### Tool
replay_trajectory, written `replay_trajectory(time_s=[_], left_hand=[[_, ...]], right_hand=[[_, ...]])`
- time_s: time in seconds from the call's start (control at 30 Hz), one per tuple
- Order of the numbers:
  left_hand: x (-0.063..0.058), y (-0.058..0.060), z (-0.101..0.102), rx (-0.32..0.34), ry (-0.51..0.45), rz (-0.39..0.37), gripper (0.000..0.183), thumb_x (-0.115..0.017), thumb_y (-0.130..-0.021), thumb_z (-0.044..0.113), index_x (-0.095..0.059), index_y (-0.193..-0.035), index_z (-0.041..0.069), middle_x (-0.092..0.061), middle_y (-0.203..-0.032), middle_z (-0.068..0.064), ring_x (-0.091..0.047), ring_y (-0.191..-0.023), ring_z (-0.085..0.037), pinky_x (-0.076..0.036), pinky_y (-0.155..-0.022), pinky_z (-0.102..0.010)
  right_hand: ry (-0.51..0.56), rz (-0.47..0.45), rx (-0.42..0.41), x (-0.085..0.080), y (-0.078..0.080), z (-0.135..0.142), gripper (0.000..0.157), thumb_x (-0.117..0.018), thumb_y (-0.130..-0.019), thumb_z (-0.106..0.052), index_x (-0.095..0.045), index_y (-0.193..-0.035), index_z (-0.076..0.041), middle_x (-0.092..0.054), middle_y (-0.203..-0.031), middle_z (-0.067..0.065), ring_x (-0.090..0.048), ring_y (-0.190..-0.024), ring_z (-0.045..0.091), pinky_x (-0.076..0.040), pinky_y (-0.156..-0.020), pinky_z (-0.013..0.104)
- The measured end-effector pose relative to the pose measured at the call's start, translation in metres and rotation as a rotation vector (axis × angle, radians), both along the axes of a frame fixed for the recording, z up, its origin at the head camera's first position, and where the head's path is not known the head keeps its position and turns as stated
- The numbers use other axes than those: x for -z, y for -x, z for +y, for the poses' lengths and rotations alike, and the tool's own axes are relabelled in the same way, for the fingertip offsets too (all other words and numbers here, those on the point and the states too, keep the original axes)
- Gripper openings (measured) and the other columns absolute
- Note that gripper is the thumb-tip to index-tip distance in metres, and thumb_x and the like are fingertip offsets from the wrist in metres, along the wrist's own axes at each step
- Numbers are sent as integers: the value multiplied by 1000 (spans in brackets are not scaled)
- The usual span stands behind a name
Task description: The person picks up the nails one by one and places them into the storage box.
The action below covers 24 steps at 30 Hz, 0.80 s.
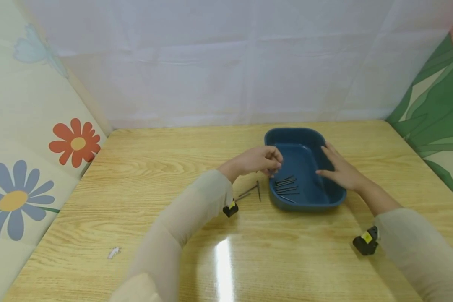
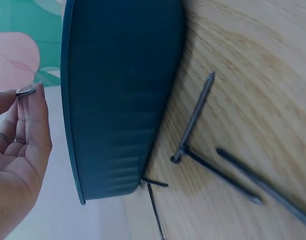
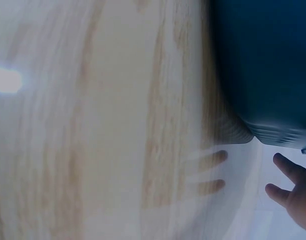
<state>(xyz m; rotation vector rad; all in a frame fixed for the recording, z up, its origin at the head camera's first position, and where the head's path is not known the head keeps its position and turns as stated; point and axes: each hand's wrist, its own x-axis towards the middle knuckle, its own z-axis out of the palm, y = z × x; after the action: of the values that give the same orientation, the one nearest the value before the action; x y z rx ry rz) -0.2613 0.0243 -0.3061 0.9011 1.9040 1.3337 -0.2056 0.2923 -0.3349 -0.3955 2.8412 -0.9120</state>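
A dark blue plastic bin (image 1: 300, 161) stands on the table, with several nails (image 1: 286, 189) lying at its near left inside. My left hand (image 1: 257, 161) is over the bin's left rim. In the left wrist view, its thumb and fingers pinch a nail (image 2: 26, 92), seen almost end-on. My right hand (image 1: 341, 171) is at the bin's right side, fingers spread along the rim and thumb toward the inside. Loose nails (image 1: 259, 191) lie on the table left of the bin; the left wrist view shows one nail (image 2: 195, 112) touching another.
The wood-grain table (image 1: 154, 167) reaches back to a white cloth wall (image 1: 181, 84). A small whitish scrap (image 1: 113, 252) lies at the front left. Black wrist cameras (image 1: 366, 241) hang beneath both sleeves, and flower-printed cloth borders both sides.
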Motion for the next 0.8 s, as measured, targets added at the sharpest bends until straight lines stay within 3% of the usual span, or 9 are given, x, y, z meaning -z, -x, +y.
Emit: replay_trajectory(time_s=[0.27, 0.37, 0.6, 0.8], left_hand=[[-20, -9, 8, -12, 62, 67, 12, -46, -89, 6, -50, -99, 1, -54, -95, -19, -56, -77, -22, -49, -67, -28], [-22, -10, 12, -13, 96, 99, 11, -46, -89, 6, -51, -98, 2, -54, -90, -14, -56, -77, -21, -48, -67, -27], [2, 11, 31, 1, 135, 186, 17, -48, -89, 12, -52, -102, 2, -55, -91, -11, -56, -74, -15, -48, -67, -25], [10, 18, 46, 0, 181, 231, 19, -49, -88, 10, -52, -103, 0, -56, -89, -9, -56, -71, -14, -48, -64, -21]], right_hand=[[7, 13, -10, 2, 1, 1, 77, -51, -86, -21, 4, -135, 4, 19, -138, 19, 14, -123, 38, -1, -93, 61], [7, 6, -8, 2, 1, 0, 77, -51, -86, -20, 4, -135, 4, 20, -138, 18, 14, -123, 38, -1, -93, 61], [6, 0, 2, 0, 1, 0, 78, -52, -86, -20, 4, -135, 4, 20, -138, 19, 14, -123, 38, -2, -93, 61], [20, 11, -4, 1, 1, 0, 76, -51, -86, -18, 3, -134, 6, 19, -137, 21, 13, -123, 40, -1, -93, 60]])
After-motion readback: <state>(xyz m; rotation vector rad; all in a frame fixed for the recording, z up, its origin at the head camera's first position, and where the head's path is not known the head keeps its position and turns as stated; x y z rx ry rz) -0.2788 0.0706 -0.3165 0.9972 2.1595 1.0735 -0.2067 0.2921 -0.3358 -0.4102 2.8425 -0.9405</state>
